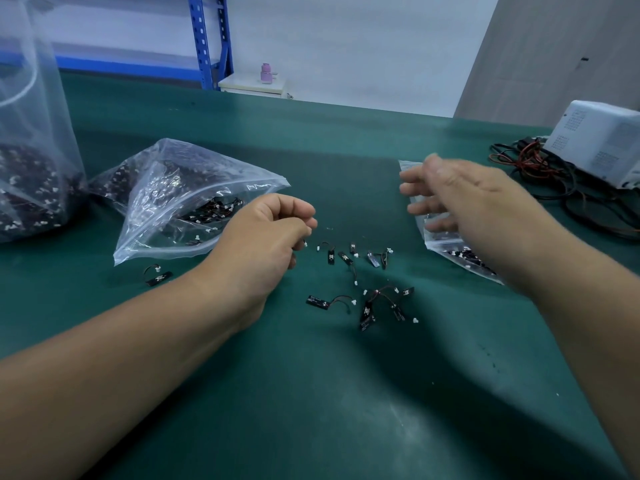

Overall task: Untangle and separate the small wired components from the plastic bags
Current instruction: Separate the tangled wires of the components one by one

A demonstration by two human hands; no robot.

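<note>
Several wired components [366,311] lie scattered on the green mat [311,393] between the hands, some still knotted by their leads, likely spread out for picking apart singly. The left hand [266,237], fingers curled, seems to pinch one by its white plug. The right hand [460,195], blurred, spread and empty, hovers over the small bag [450,247], probably the sorted lot. The big bag [194,188] lies to the left as supply.
</note>
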